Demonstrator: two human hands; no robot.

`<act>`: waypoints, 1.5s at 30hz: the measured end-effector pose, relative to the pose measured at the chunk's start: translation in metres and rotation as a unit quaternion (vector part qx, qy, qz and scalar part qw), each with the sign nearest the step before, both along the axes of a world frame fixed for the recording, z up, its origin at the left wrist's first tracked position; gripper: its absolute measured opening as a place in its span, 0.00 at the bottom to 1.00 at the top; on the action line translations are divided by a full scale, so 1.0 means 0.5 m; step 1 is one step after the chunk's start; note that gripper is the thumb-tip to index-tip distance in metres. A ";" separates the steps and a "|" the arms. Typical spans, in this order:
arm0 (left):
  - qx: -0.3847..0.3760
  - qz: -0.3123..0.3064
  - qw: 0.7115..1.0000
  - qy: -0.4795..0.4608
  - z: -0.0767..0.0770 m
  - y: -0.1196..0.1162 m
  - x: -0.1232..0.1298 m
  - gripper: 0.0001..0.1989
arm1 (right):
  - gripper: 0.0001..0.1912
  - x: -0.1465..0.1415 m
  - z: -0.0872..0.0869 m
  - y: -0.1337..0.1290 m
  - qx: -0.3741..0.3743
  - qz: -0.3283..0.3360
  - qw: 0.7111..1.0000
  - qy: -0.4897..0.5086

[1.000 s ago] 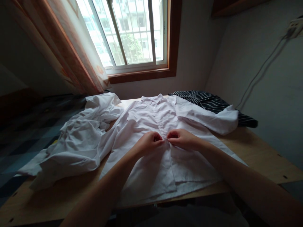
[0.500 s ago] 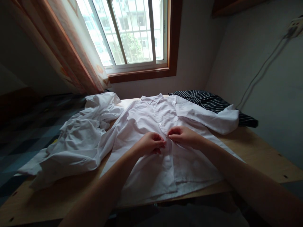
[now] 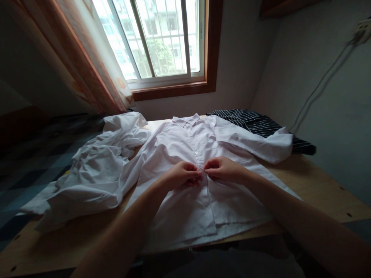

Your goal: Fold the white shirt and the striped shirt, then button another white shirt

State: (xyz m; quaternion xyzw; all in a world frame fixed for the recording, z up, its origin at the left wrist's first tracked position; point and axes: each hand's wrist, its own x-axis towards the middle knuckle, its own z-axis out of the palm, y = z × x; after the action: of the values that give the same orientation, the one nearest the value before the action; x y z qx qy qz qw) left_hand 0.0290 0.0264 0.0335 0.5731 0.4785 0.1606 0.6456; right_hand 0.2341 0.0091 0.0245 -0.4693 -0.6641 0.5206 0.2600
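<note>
A white button-up shirt (image 3: 179, 208) lies front side up on the wooden table (image 3: 313, 181), its collar pointing toward the window. Buttons show along the upper front, down to one just above my hands. At the middle of the front opening, my left hand (image 3: 184, 173) pinches the shirt's edge between thumb and fingers. My right hand (image 3: 222, 168) pinches the same edge from the other side, its fingertips almost meeting the left ones. Whatever button or buttonhole lies between the fingertips is too small and covered to make out.
Crumpled white clothing (image 3: 92, 170) is heaped on the left side. Dark striped fabric (image 3: 249, 121) lies under the shirt's right sleeve. Beyond the table are a window (image 3: 162, 42) and a curtain (image 3: 84, 58). A cable (image 3: 320, 79) runs down the right wall.
My fingertips have come closer together at the shirt's front opening. The right hand has shifted slightly down, and the front edges lie closer together below the hands.
</note>
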 end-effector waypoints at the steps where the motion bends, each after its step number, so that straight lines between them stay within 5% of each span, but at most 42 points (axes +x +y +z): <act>1: -0.004 0.001 1.000 -0.001 0.000 0.000 -0.001 0.15 | 0.09 0.001 0.001 0.000 0.003 -0.001 1.000 -0.002; 27: -0.069 0.043 0.995 -0.065 -0.004 -0.004 0.010 0.15 | 0.10 0.008 -0.005 0.002 -0.019 0.029 0.999 0.011; 45: -0.059 0.061 0.986 -0.147 -0.008 -0.001 0.005 0.14 | 0.13 0.019 0.002 0.009 0.051 0.036 0.998 0.021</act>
State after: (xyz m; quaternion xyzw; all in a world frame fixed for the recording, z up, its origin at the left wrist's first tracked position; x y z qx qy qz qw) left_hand 0.0317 0.0257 0.0292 0.4737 0.4214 0.2532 0.7307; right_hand 0.2434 0.0135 0.0253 -0.4203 -0.7005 0.5047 0.2790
